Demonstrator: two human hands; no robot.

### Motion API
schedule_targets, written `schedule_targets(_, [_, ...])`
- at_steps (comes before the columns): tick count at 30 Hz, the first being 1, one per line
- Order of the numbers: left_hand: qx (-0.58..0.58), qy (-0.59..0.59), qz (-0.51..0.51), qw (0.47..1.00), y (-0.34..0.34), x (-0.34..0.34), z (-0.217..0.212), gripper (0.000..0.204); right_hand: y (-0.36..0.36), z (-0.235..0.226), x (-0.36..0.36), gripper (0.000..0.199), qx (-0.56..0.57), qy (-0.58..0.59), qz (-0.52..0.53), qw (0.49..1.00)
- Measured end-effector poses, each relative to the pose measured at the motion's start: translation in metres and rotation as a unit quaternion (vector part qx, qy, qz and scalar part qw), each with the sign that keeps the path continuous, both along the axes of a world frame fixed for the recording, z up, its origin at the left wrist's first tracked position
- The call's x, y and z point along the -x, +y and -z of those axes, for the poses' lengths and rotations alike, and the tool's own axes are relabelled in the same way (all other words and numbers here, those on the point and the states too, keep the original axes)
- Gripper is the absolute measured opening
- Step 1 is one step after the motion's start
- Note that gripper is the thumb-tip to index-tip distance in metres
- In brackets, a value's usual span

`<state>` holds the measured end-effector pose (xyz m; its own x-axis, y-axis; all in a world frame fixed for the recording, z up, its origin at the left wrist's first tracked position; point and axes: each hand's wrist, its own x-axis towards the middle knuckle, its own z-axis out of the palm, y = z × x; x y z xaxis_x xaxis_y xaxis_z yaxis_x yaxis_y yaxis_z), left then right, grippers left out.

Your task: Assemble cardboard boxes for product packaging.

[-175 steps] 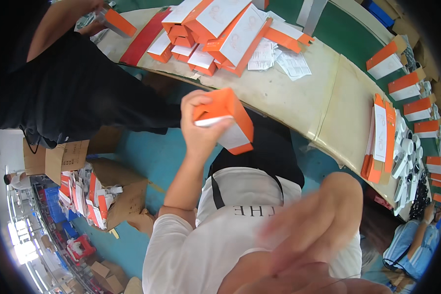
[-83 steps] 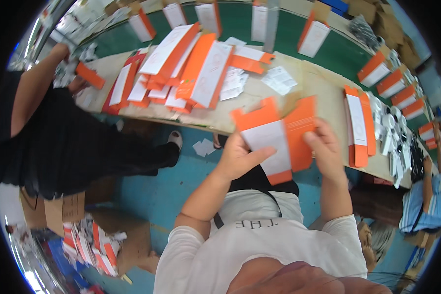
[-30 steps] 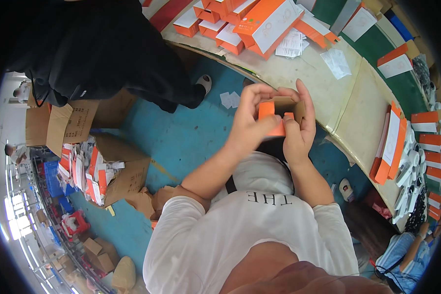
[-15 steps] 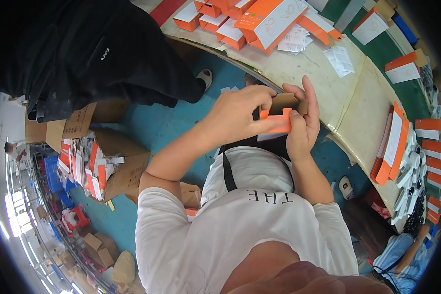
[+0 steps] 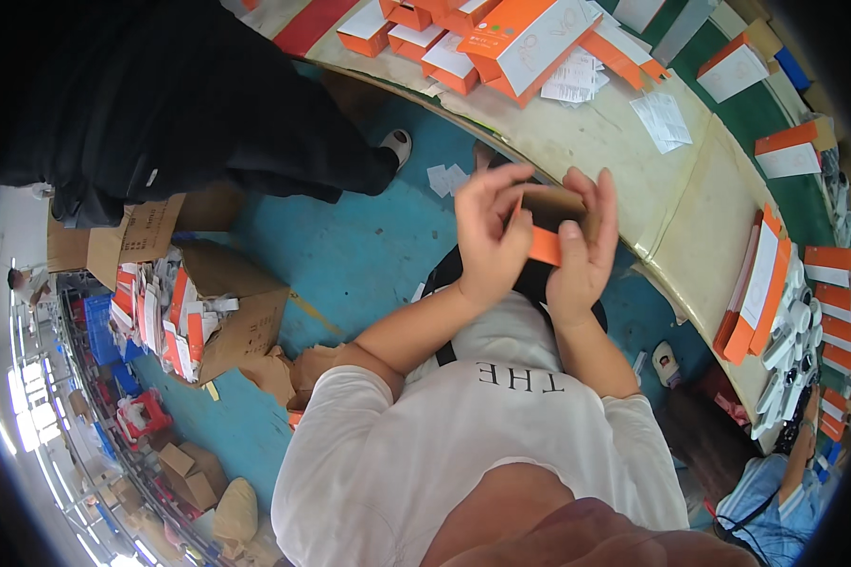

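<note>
Between my two hands is a small orange carton (image 5: 546,246), with its brown inside showing through an open end that faces up. My left hand (image 5: 494,231) grips its left side, thumb at the orange edge and fingers curved around the back. On the other side my right hand (image 5: 584,244) holds it, thumb on the front face and fingers up along the right wall. The carton is held over my lap, off the table. Its lower part is hidden by my hands.
On the worktable (image 5: 671,203) at the right stand orange-and-white boxes (image 5: 529,47), paper leaflets (image 5: 662,120) and flat cartons (image 5: 756,283). A row of white devices (image 5: 792,331) lies beyond. At left, a cardboard box (image 5: 241,312) holds folded cartons. A person in black (image 5: 208,123) stands close by.
My left hand has shifted right and turned more upright along the carton's side. The carton's front flap, raised before, no longer shows its notched edge.
</note>
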<state>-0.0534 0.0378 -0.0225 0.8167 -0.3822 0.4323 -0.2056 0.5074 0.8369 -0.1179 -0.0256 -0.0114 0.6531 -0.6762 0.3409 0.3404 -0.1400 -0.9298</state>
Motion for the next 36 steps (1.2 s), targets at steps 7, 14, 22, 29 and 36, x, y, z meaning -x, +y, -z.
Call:
schedule_targets(7, [-0.114,-0.275,0.009,0.955,0.02,-0.015,0.014,0.011,-0.014,-0.018,0.002,0.057,-0.199,-0.026,-0.166,0.966])
schedule_targets(14, [-0.064,-0.079,0.039,0.994,0.005,-0.005,0.011,0.016,-0.037,-0.001,0.002,0.04,-0.208,0.063,-0.23,0.949])
schedule_targets(22, [-0.106,-0.228,0.008,0.968,0.013,-0.02,0.012,0.048,-0.048,-0.013,0.006,0.039,-0.072,0.134,-0.265,0.952])
schedule_targets(29, [-0.166,-0.325,-0.046,0.93,0.003,-0.018,0.025,0.044,-0.058,-0.018,0.006,0.048,-0.04,0.226,-0.286,0.93])
schedule_targets(36, [-0.19,-0.311,-0.024,0.931,-0.007,-0.019,0.011,0.035,-0.063,-0.018,0.003,0.046,0.0,0.253,-0.249,0.935])
